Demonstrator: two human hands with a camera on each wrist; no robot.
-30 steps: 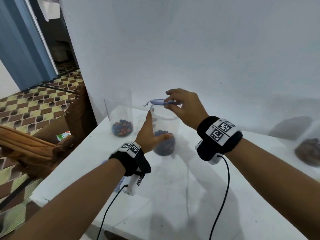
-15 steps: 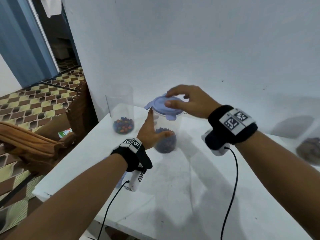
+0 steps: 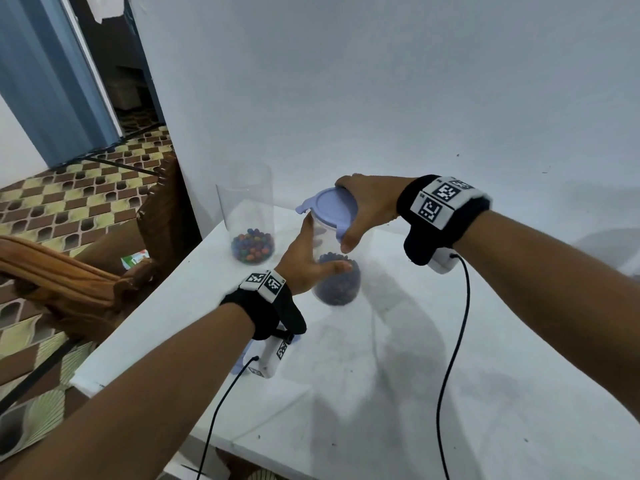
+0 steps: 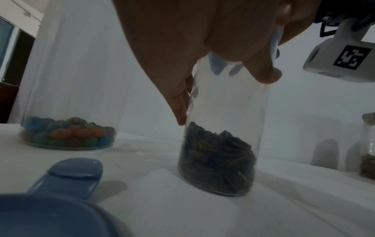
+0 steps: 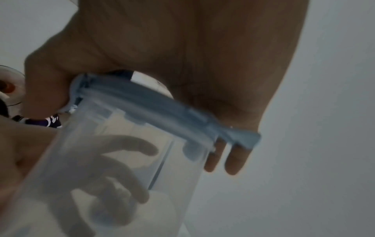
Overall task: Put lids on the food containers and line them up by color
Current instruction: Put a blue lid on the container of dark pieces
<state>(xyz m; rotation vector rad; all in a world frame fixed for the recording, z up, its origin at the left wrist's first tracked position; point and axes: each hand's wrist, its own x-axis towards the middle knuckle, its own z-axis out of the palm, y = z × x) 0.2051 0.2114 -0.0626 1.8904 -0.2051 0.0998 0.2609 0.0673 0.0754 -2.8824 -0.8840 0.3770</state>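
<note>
White table against a wall. Left hand wraps the seed jar; right hand, fingers curled over the rim, presses the blue lid on. Candy jar remains uncovered, a spare lid lies nearby, and lining-up is not yet done.

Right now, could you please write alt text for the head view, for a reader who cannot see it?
A right hand presses a pale blue lid onto a clear container of dark seeds, which the left hand grips on a white table. An open container of coloured candies stands to its left.
</note>
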